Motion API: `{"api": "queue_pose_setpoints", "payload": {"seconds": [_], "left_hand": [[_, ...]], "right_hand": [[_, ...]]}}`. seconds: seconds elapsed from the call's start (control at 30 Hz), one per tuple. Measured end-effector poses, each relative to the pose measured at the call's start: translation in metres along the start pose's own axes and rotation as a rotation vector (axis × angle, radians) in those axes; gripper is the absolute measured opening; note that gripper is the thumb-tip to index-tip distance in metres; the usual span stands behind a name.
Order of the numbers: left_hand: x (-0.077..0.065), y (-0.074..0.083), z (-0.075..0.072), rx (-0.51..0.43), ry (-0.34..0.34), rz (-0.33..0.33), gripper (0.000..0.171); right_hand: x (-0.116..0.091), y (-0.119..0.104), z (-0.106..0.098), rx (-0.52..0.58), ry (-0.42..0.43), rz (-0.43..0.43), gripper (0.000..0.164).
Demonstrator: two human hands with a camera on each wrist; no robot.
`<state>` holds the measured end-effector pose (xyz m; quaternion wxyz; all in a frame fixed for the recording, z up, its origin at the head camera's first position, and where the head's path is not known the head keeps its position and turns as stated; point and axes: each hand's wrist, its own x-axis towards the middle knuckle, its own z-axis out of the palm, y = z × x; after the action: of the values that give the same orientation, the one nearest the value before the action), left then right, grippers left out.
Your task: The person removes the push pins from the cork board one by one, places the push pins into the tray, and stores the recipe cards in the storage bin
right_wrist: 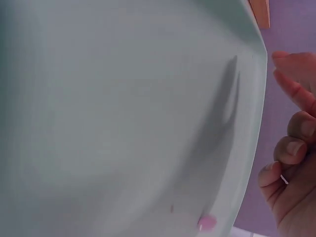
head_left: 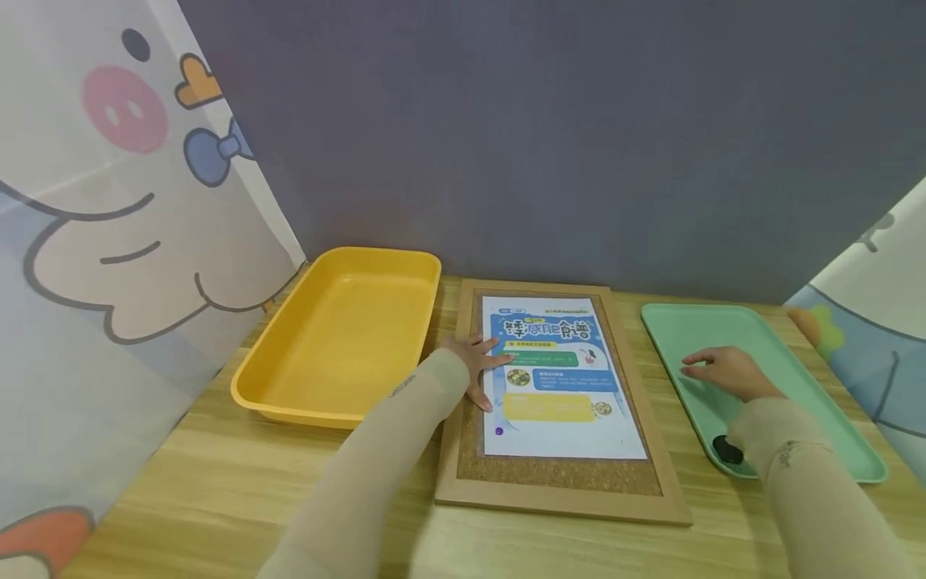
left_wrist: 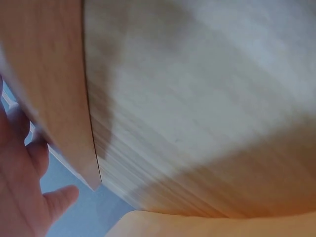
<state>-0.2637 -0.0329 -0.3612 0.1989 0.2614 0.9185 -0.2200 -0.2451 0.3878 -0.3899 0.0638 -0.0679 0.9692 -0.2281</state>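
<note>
A printed poster [head_left: 564, 434] with colourful text boxes lies on a wood-framed cork board [head_left: 550, 473]. My left hand [head_left: 473, 366] rests on the poster's left edge with its fingers spread, its palm over the frame. A small round purple pin head [head_left: 499, 431] shows at the sheet's lower left corner. Over the green tray [head_left: 777, 354] hovers my right hand [head_left: 731, 372], thumb and index finger stretched out with a small gap, the other fingers loosely curled, nothing visible between them. A small pink piece [right_wrist: 207, 222] lies on the tray in the right wrist view.
Left of the board stands a deep yellow tray [head_left: 362, 314] with nothing in it. A black oval object [head_left: 727, 449] sits at the green tray's near left corner, partly behind my right sleeve. A dark grey panel [head_left: 542, 145] rises behind the wooden table [head_left: 239, 482].
</note>
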Motion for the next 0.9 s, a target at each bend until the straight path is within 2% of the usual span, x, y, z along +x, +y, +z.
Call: {"api": "queue_pose_setpoints", "payload": {"seconds": [0.27,0.47,0.9], "left_hand": [[0.001,0.002,-0.001,-0.001,-0.008,-0.011,0.101],[0.001,0.002,0.001,-0.010,0.000,-0.013,0.102],[0.000,0.001,0.002,-0.003,0.010,-0.007,0.102]], "right_hand": [[0.012,-0.014,-0.003,0.026,-0.010,-0.033,0.042],[0.023,-0.028,-0.007,-0.004,0.002,-0.054,0.042],[0.049,-0.059,0.004,0.015,0.036,0.000,0.052]]}}
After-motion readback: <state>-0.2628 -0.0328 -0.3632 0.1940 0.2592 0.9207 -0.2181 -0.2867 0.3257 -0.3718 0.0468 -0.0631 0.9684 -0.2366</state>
